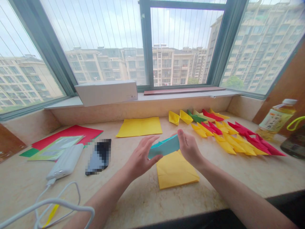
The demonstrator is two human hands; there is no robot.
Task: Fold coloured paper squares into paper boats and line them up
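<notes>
A folded piece of light blue paper (166,148) is held up between my two hands, above the counter. My left hand (144,156) grips its left end, thumb below and fingers behind. At the other end, my right hand (189,146) pinches the paper with the thumb on top. Under it lies a square stack of yellow paper (177,173). Farther back rests a larger yellow sheet (139,126). To the right stand several folded paper boats, among them a yellow boat (173,117), a green boat (196,117) and a group of red boats (259,140).
Red paper (71,135), a white power bank (65,161) with a cable (71,206), and a pixelated dark object (98,157) lie on the left. A white box (107,93) sits on the sill. At right stand a drink bottle (276,117) and a dark container (295,143).
</notes>
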